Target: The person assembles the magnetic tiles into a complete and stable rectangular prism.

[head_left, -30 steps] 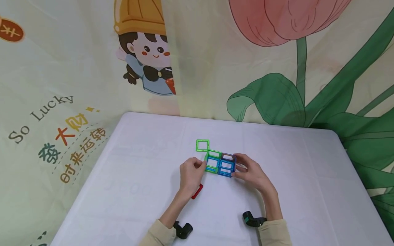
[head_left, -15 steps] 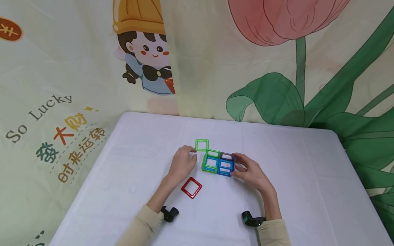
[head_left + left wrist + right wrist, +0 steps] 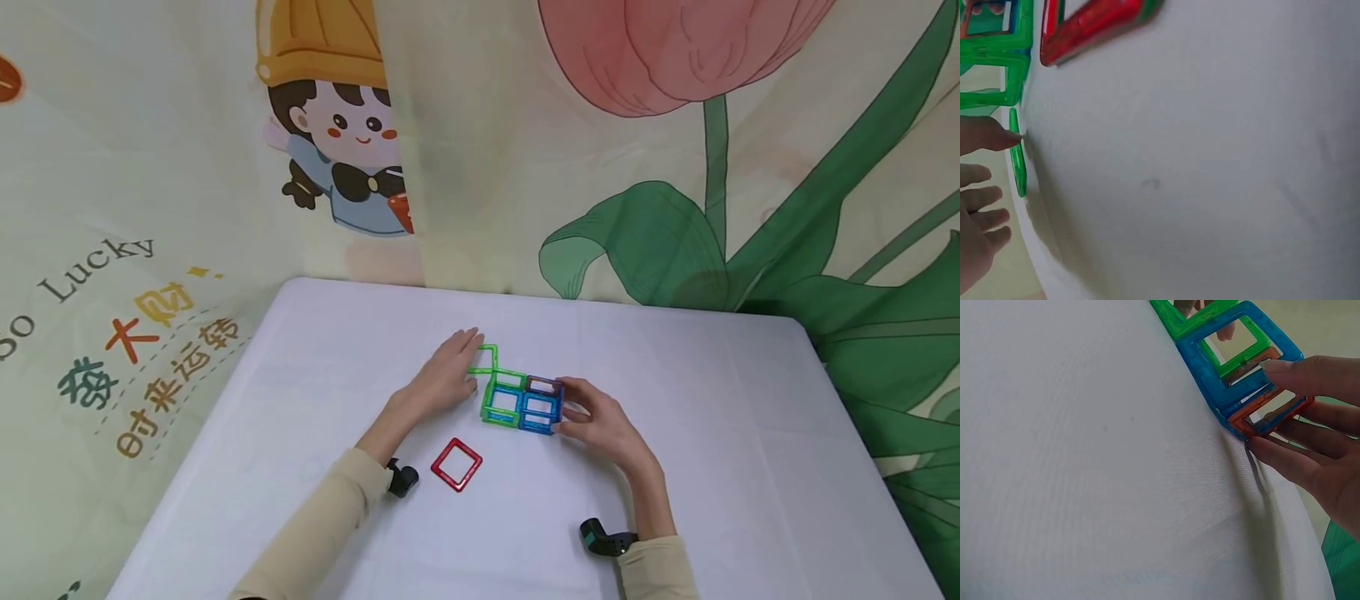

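My right hand (image 3: 603,425) holds the right end of a block built of magnetic tiles (image 3: 521,404), thumb on a blue tile and fingers round the red end in the right wrist view. The block has green square frames on its left, blue ones on its right and a dark red one at the back. Beside its far left corner lies a loose green square tile (image 3: 495,358), partly covered by my left hand (image 3: 442,375). That hand's fingers are extended; its thumb overlaps the tile (image 3: 1017,156) in the left wrist view, contact unclear.
A loose red square tile (image 3: 444,480) lies on the white tabletop (image 3: 360,533) in front of the block, between my forearms. The table's far edge meets a printed cloth backdrop (image 3: 480,167). Each wrist carries a small black camera (image 3: 403,479).
My left hand has left the block's left side and moved back and left to the loose green tile, uncovering the red tile. My right hand keeps holding the block.
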A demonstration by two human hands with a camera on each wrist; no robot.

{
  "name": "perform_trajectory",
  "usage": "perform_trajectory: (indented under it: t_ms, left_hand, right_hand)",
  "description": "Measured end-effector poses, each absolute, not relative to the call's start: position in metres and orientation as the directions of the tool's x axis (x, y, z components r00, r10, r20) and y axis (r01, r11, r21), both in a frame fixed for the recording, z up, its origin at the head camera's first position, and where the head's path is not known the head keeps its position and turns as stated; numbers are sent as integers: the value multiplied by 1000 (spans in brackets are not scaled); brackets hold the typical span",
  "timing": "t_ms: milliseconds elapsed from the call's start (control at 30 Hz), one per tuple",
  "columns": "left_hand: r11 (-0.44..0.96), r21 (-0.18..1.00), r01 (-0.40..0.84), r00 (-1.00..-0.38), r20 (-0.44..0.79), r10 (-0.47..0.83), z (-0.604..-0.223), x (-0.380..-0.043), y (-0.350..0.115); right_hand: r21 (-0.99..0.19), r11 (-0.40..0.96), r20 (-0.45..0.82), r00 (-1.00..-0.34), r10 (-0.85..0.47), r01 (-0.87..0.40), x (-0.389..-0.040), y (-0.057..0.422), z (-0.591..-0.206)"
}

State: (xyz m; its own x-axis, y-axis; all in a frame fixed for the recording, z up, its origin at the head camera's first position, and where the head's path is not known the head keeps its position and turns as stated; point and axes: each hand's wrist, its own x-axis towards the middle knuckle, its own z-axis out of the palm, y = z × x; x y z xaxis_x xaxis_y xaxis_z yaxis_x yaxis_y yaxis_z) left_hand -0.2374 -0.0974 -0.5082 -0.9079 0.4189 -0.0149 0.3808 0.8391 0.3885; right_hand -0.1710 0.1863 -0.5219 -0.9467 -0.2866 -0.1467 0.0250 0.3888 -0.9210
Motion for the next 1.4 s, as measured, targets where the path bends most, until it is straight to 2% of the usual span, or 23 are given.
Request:
perform_trajectory:
  t_ms: [200,433,867,1000,1200,1400]
  left_hand:
    - [830,355,430,-875,-62,480,-509,-245,-92]
    - [847,314,428,-876,-86,475,-507,-249,-85]
    - [849,257,462,-875,-25,483,-506,-247,-88]
    - [854,306,420,-896,-9,444,-506,-246,-93]
    - [820,460,340,-924,3,381,-498,-244,-102]
    - [749,558,358,-914,46,403,-483,-236,-100]
  right_hand:
    - [-922,386,-141,-950,-279,23,-172,186,-523]
    - [-921,390,-142,-951,-276,24,-172,185,-523]
    - [-919,394,-145,-951,-272,27,-171,186,-523]
    - [-916,400,-140,-951,-277,18,-171,188,-522]
    - [-909,416,-127,-948,-291,-6,-171,188,-520]
    - [-912,411,-129,-947,-295,-4,-171,187,-522]
